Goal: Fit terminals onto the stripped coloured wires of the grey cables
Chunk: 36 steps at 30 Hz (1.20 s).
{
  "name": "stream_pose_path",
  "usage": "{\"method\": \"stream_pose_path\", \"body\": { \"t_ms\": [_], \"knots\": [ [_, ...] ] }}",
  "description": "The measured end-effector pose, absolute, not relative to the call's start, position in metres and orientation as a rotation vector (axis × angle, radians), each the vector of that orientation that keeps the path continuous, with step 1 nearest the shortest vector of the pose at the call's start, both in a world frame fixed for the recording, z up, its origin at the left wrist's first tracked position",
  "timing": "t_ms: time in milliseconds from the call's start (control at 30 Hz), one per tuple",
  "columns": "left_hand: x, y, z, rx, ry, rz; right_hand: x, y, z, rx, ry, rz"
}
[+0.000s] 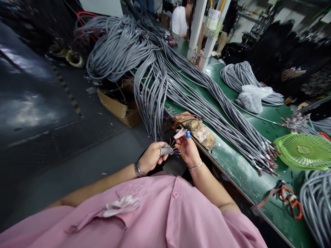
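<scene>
My left hand (154, 155) is closed around the end of a grey cable (166, 151), in front of my body. Thin coloured wires (176, 147), among them orange, red and purple ones, fan out of the cable end toward my right hand (188, 148). That hand has its fingers curled at the wires and appears to pinch some of them; the exact contact is too small to see. One of its digits wears a blue fingertip cover (188, 134), and a pale pink wrapping (180, 133) is on another.
Long grey cables (207, 103) lie along the green table (227, 151), some hanging over its edge. A taped cardboard piece (203, 134) is near my right hand. Orange-handled scissors (292, 201) and a green fan (303, 150) are farther right. A cardboard box (119, 108) stands below; a person (179, 20) is behind.
</scene>
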<state>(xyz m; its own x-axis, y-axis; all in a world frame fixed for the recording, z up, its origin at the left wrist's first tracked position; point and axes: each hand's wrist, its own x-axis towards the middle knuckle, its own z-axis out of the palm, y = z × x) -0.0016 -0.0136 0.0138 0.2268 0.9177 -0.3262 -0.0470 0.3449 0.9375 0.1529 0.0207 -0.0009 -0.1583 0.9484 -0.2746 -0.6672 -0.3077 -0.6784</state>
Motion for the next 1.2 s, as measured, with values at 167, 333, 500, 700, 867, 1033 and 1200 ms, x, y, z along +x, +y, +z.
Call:
{"method": "stream_pose_path", "body": {
  "t_ms": [167, 333, 500, 700, 867, 1033, 1200],
  "knots": [
    [-0.008, -0.018, 0.005, 0.878, 1.09, 0.935, 0.154, 0.017, 0.001, -0.812, -0.558, 1.702],
    [-0.009, -0.019, 0.006, 0.841, 1.022, 1.042, 0.155, 0.019, 0.003, -0.826, -0.588, 1.7],
    [-0.004, -0.013, 0.013, 0.822, 1.013, 1.046, 0.154, 0.022, 0.001, -0.781, -0.565, 1.744],
    [0.001, -0.006, 0.011, 0.785, 1.008, 1.017, 0.153, 0.03, -0.007, -0.736, -0.495, 1.871],
    [0.001, -0.004, 0.006, 0.809, 1.019, 0.991, 0.149, 0.034, -0.011, -0.714, -0.465, 1.799],
    [0.001, -0.005, 0.007, 0.825, 1.047, 0.982, 0.149, 0.032, -0.013, -0.681, -0.473, 1.805],
    [-0.001, -0.011, 0.008, 0.814, 1.052, 0.998, 0.157, 0.026, -0.008, -0.722, -0.511, 1.88]
  ]
}}
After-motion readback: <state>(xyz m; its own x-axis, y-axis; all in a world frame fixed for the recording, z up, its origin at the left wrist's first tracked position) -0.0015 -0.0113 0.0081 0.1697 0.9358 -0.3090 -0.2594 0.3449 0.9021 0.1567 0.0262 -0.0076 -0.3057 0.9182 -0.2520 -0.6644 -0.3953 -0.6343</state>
